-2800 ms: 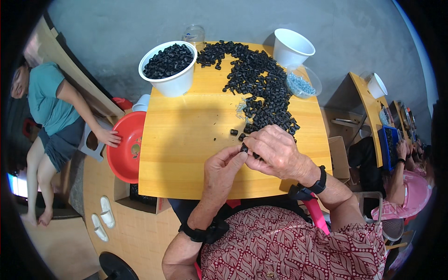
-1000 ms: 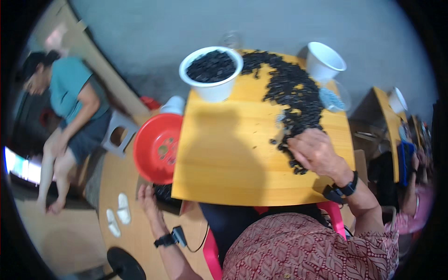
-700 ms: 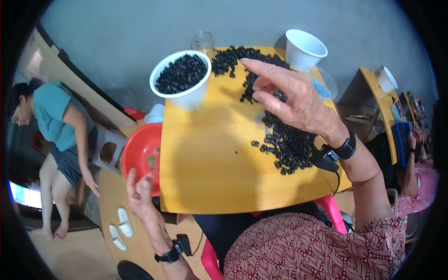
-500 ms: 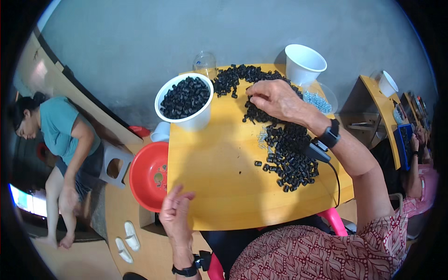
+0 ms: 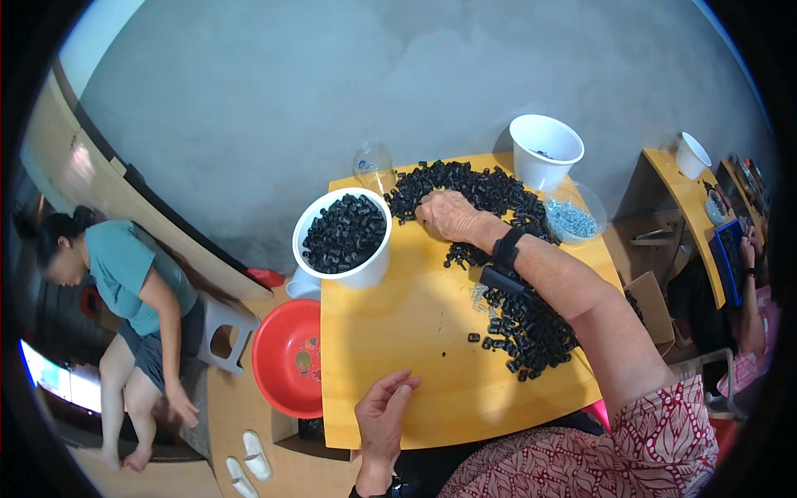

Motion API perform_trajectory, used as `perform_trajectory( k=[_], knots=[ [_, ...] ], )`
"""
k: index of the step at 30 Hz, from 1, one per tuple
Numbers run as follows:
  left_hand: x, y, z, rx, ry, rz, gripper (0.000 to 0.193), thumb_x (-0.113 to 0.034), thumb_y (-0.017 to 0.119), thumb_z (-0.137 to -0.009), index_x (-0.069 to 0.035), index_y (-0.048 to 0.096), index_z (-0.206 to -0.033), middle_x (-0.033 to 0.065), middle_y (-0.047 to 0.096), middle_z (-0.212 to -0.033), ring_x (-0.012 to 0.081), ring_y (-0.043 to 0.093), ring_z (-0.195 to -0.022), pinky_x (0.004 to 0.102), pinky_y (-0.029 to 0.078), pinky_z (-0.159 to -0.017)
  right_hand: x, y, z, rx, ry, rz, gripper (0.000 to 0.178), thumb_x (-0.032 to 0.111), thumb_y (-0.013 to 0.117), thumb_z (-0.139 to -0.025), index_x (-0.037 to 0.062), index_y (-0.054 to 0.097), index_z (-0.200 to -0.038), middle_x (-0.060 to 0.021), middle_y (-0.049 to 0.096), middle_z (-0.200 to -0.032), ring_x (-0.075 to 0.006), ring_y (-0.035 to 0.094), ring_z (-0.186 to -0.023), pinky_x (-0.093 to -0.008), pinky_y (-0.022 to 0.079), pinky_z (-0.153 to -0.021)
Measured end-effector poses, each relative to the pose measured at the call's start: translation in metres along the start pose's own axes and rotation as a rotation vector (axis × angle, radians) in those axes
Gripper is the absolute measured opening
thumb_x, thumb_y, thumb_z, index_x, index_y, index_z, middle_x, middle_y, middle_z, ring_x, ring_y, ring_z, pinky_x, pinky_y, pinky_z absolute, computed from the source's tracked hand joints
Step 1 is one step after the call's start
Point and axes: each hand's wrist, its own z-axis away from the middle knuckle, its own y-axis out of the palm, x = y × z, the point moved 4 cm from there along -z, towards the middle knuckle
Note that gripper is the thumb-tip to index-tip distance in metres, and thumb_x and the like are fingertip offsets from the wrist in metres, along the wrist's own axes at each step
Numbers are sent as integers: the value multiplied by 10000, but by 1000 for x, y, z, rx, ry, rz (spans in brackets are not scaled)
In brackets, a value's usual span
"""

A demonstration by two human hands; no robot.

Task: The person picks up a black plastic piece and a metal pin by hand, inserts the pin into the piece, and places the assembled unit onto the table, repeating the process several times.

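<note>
My right hand (image 5: 450,216) reaches to the far part of the table. Its fingers curl down at the edge of a heap of small black plastic caps (image 5: 452,177); whatever its fingertips pinch is hidden. My left hand (image 5: 383,417) hovers at the table's near edge with its fingers stretched out, holding nothing I can see. More black caps (image 5: 535,336) spread under my right forearm, with a few silver screws (image 5: 479,297) beside them. A white bucket (image 5: 381,264) full of black caps stands at the table's left edge.
At the back right stand a white bucket (image 5: 531,172) and a clear bowl of silver screws (image 5: 573,219). A clear jar (image 5: 374,166) is at the back left. Below the left edge sits a red basin (image 5: 274,357). One person (image 5: 137,282) sits left; another works at right.
My right hand has moved left along the far heap, its fingers now lower at the caps. My left hand has shifted right, from beside the basin to the table's near edge. The view has tilted.
</note>
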Motion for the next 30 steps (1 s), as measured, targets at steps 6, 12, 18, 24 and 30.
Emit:
perform_trajectory(
  k=[6,12,18,24,30],
  knots=[
    [-2,11,-12,44,-17,-7,249,-29,616,-946,30,652,-1185,107,711,-1038,161,662,-993,288,492,-929,-6,-4,2,158,23,-23,135,98,586,-815,41,695,-870,-176,707,-866,-344,708,-856,-440,568,-752],
    [0,15,-12,69,42,19,232,-50,626,-942,19,667,-1160,101,719,-1017,165,665,-983,292,489,-924,-4,-3,3,103,38,-131,110,50,600,-788,1,664,-863,-207,694,-864,-378,691,-867,-453,557,-747],
    [0,22,-12,72,-6,1,231,-66,621,-948,14,667,-1160,101,717,-1026,168,663,-991,298,489,-924,-6,-3,17,197,72,-138,146,65,614,-770,11,657,-898,-190,685,-889,-366,678,-895,-442,545,-779],
    [-15,24,-13,-6,24,-106,233,-74,603,-963,13,658,-1173,98,708,-1046,161,655,-991,295,488,-940,68,-82,46,96,16,-485,143,68,673,-735,37,609,-859,-122,632,-830,-337,641,-808,-398,526,-722],
    [-19,44,-30,-10,167,136,232,-57,626,-953,17,647,-1172,91,693,-1063,158,649,-999,290,486,-968,127,-114,115,-41,-165,-785,220,64,729,-749,27,602,-925,-108,614,-857,-310,624,-809,-384,523,-718]
  ],
)
